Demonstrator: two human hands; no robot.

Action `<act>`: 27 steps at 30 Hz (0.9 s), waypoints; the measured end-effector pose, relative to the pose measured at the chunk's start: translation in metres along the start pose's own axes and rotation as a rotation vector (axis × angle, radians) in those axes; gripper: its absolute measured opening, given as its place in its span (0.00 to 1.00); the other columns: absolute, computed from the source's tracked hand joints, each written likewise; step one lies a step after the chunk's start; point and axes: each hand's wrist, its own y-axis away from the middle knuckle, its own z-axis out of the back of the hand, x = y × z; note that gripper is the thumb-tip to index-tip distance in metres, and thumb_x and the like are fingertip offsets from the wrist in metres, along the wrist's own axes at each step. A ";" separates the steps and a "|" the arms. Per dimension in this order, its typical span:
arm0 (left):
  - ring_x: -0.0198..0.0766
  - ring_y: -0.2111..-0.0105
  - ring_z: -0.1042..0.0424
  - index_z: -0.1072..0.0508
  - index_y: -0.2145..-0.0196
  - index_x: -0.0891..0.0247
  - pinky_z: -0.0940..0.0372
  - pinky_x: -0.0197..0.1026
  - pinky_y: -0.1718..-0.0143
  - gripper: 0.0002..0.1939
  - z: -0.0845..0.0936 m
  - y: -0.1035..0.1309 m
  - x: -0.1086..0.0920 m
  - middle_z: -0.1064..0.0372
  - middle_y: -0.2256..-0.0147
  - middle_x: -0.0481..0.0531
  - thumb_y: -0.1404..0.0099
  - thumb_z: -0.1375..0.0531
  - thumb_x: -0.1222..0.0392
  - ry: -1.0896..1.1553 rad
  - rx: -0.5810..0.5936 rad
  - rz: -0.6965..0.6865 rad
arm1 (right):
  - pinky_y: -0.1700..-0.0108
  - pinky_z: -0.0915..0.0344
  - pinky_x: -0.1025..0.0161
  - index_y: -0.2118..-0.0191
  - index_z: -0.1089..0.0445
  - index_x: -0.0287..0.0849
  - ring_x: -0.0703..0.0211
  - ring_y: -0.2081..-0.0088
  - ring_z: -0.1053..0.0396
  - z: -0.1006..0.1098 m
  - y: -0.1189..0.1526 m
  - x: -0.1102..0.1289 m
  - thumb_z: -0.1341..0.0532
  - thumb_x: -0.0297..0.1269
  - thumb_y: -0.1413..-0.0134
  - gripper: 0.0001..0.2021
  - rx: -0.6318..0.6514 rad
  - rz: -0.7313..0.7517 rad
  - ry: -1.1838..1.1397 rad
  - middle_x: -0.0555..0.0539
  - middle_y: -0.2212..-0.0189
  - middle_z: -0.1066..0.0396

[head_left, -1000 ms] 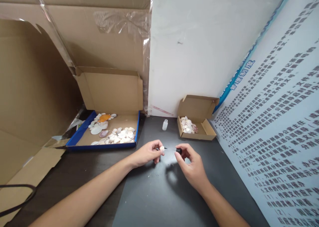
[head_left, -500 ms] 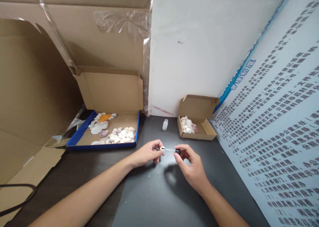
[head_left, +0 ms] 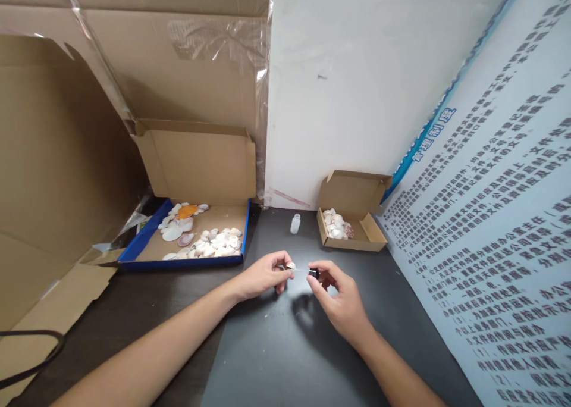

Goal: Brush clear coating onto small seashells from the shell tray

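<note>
My left hand point(head_left: 266, 275) pinches a small whitish seashell point(head_left: 291, 266) between thumb and fingertips. Held by its black end in my right hand point(head_left: 339, 300) is a bottle cap with a brush point(head_left: 314, 274). Its thin, clear stem points left and its tip reaches the shell; whether it touches I cannot tell. Beyond both hands, a small white bottle point(head_left: 295, 224) stands upright on the dark mat without its cap.
At the left sits an open blue-edged cardboard box point(head_left: 245, 228) with many shells point(head_left: 218, 242). A smaller open cardboard box point(head_left: 373, 233) at the right holds more shells point(head_left: 336, 224). Behind stands a white panel point(head_left: 330, 97), and a printed board point(head_left: 491, 216) rises along the right.
My right hand has shifted slightly left with the brush cap, so the black cap is closer to the shell. My left hand has stayed almost still.
</note>
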 end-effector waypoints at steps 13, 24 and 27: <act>0.27 0.80 0.36 0.39 0.67 0.62 0.41 0.34 0.76 0.18 0.000 0.000 -0.001 0.33 0.70 0.46 0.42 0.38 0.48 0.040 0.002 -0.008 | 0.74 0.37 0.69 0.60 0.30 0.42 0.64 0.76 0.35 0.000 0.000 -0.001 0.41 0.37 0.43 0.08 0.004 -0.032 0.005 0.52 0.76 0.34; 0.29 0.80 0.35 0.37 0.64 0.63 0.38 0.34 0.75 0.15 -0.001 0.000 -0.002 0.36 0.75 0.44 0.42 0.38 0.51 0.062 -0.016 0.004 | 0.73 0.38 0.68 0.61 0.32 0.41 0.64 0.77 0.39 0.004 -0.002 -0.005 0.44 0.40 0.40 0.09 -0.099 -0.056 0.011 0.54 0.78 0.41; 0.29 0.80 0.34 0.40 0.68 0.62 0.39 0.34 0.76 0.12 -0.002 0.000 -0.004 0.36 0.75 0.44 0.43 0.40 0.55 0.079 -0.021 0.017 | 0.72 0.39 0.68 0.60 0.32 0.42 0.64 0.77 0.40 0.005 -0.002 -0.005 0.43 0.40 0.40 0.09 -0.100 -0.046 -0.003 0.55 0.78 0.43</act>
